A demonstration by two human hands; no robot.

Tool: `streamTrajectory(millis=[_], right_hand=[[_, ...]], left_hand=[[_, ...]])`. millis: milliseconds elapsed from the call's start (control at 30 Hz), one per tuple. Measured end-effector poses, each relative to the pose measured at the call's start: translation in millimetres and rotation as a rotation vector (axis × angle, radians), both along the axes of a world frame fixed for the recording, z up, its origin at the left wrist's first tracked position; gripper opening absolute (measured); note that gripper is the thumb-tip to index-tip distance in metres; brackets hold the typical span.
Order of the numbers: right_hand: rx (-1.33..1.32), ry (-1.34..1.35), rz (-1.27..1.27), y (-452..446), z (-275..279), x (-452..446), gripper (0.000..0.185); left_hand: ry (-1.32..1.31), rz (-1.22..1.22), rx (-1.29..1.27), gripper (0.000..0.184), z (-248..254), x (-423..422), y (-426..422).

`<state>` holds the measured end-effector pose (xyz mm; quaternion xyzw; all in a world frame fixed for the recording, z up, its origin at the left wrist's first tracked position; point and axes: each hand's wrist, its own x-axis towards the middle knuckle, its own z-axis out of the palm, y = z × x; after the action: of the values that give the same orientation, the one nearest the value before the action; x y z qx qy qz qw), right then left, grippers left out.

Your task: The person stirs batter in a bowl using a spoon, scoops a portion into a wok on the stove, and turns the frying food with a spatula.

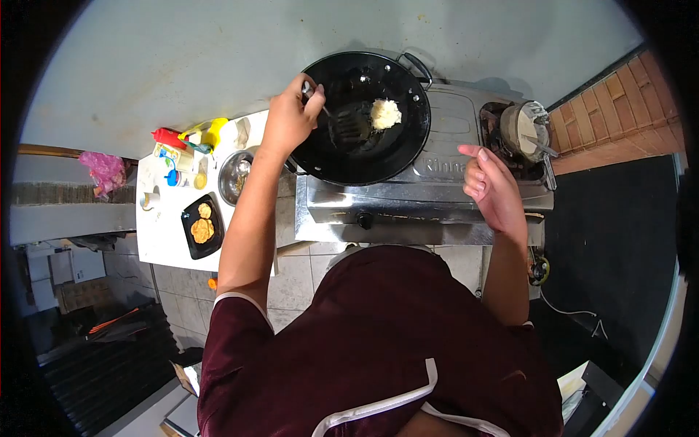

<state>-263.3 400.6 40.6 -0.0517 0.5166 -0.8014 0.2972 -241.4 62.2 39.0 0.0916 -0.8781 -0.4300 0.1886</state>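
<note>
My left hand (293, 116) is closed around the handle of a slotted turner (348, 125). The turner's dark blade lies low inside a black wok (320, 164) on the stove. To the right of the blade, a pale, lumpy fritter (386, 114) sits in a little oil. My right hand (495, 182) is held over the stove's front right side, its index finger stretched out and the other fingers loosely curled. Nothing shows in it. Just beyond that hand, a metal pot (515, 135) holds pale batter, with a spoon (542, 146) standing in it.
On the white table (160, 247) at left stand a black tray (195, 247) of browned fritters, a steel bowl (234, 175), a red bottle (169, 137), a yellow bottle (216, 132) and a blue-capped jar (175, 178). A brick ledge (611, 109) borders the stove's right side.
</note>
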Motion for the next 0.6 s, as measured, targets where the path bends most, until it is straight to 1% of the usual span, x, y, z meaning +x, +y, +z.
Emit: streamTrajectory(millis=[33, 167, 233, 467, 567, 600], right_hand=[[0.000, 0.004, -0.001, -0.3, 0.7, -0.1, 0.031], [0.023, 0.014, -0.014, 0.4, 2.8, 0.9, 0.031], [0.015, 0.012, -0.014, 2.1, 2.9, 1.7, 0.031], [0.013, 0.000, -0.029, 2.7, 0.8, 3.1, 0.032], [0.039, 0.003, -0.038, -0.1, 3.7, 3.4, 0.032], [0.038, 0.003, -0.038, -0.6, 4.8, 3.2, 0.032]], left_hand=[[0.052, -0.003, 0.085, 0.021, -1.9, -2.3, 0.8], [0.071, -0.015, 0.149, 0.023, 9.1, -1.0, 0.0], [-0.011, 0.055, 0.031, 0.022, 20.2, 5.9, 3.4], [-0.064, 0.005, -0.133, 0.022, 8.0, 8.2, -10.3], [-0.046, -0.011, -0.058, 0.020, 6.9, 3.6, 0.4], [-0.001, -0.012, 0.034, 0.020, 1.6, -0.4, 0.8]])
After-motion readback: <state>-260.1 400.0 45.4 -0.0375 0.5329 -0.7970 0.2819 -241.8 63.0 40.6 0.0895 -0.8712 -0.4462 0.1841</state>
